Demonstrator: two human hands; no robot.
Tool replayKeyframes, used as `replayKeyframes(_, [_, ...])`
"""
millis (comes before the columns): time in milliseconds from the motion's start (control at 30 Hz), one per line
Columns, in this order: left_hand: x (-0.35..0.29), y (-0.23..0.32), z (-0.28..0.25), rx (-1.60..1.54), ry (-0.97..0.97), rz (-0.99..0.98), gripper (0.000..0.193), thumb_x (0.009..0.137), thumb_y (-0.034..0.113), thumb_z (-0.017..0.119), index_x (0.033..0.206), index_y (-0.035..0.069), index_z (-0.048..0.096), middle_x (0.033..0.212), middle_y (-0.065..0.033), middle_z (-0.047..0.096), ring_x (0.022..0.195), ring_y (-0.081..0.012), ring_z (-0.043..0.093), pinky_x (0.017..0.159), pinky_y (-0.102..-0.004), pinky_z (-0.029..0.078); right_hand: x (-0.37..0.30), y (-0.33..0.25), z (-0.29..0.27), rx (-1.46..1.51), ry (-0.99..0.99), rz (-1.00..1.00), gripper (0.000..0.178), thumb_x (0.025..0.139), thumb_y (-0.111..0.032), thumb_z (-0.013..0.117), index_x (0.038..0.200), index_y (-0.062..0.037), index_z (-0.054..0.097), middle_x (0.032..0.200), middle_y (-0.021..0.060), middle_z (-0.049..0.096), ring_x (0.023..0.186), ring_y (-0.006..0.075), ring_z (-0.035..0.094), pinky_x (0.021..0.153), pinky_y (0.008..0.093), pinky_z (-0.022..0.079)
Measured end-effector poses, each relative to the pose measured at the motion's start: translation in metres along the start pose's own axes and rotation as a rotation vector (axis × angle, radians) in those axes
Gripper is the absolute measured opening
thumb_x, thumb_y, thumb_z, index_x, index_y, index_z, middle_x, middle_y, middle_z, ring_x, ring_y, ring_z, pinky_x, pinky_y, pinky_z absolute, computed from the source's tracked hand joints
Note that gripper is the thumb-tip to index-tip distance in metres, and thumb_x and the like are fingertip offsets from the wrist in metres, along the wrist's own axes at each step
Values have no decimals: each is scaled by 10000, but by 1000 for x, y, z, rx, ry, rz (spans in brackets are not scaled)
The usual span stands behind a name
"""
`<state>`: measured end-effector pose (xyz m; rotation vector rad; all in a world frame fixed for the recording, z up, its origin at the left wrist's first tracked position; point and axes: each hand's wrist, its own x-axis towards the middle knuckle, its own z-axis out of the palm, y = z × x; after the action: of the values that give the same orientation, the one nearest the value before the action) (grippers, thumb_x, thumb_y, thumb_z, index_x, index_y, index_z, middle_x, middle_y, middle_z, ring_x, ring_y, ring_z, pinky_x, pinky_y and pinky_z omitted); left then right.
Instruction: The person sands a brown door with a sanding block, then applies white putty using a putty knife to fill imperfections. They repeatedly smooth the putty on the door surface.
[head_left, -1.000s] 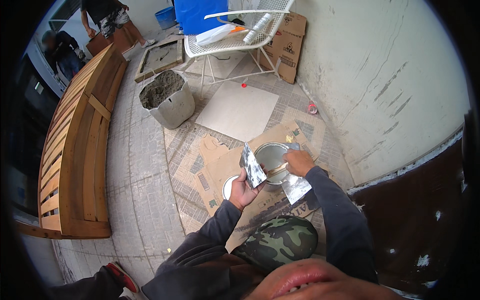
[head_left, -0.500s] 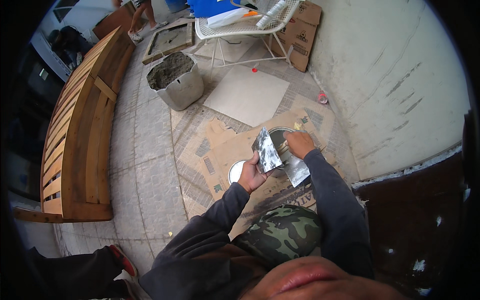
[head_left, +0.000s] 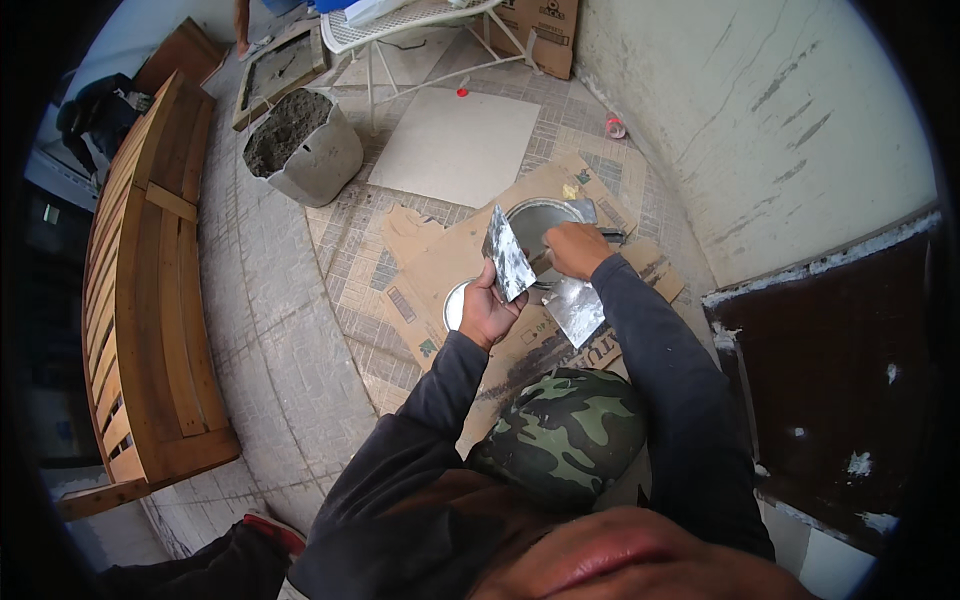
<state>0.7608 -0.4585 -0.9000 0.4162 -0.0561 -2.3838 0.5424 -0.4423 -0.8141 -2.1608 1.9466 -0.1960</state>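
Observation:
My left hand (head_left: 489,308) is closed on a flat metal scraper blade (head_left: 510,258) smeared white, tilted up beside an open can (head_left: 527,212) of grey material. Over the can, my right hand (head_left: 577,250) is closed on a slim brownish handle, mostly hidden by the fingers. Below that wrist is a second smeared metal blade (head_left: 576,312); whether the handle joins it, I cannot tell. Across the can's right side rests a dark-handled putty knife (head_left: 612,236). A white round tub (head_left: 455,306) stands partly behind my left hand.
Flattened cardboard (head_left: 420,265) lies under the cans. Beyond are a pale floor tile (head_left: 455,145), a bucket of grey mix (head_left: 325,160) and a white mesh chair (head_left: 400,28). A slatted wooden bench (head_left: 165,300) runs along the left, a person behind it. The wall (head_left: 760,130) bounds the right.
The view has shifted, so the surroundings sit further left and higher. My right hand has turned slightly over the can, uncovering the dark-handled knife. The left hand still holds its blade.

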Motion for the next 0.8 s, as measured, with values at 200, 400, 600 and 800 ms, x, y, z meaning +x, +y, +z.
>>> replayKeyframes(200, [83,-130,0,51,-55,-150,435,1087,338,395,1446,104,471,1468,-60,549,935,-183,635,773,-328,478,-69,145,8,210,-113,137,191,755,-102,641,863,29,728,848,242,714,841,403,713,746,486,563])
replayKeyframes(400, [82,-221,17,101,-107,-192,466,1075,376,412,1479,145,435,1501,-32,530,848,-156,550,755,-322,433,-157,176,15,250,61,237,199,759,-92,671,910,2,759,907,216,736,886,367,731,762,463,581])
replayKeyframes(600, [54,-286,22,560,97,46,421,1070,367,437,1362,101,581,1525,-43,498,1389,-338,434,1199,-537,297,-214,191,32,492,79,390,263,768,-104,660,985,9,756,973,227,732,945,367,721,802,458,571])
replayKeyframes(800, [58,-284,-20,204,-142,-98,445,1055,264,464,1451,69,516,1514,-160,483,1346,-309,475,1152,-480,375,-255,194,29,540,150,443,269,754,-118,664,968,19,750,949,218,734,940,356,722,781,452,575])
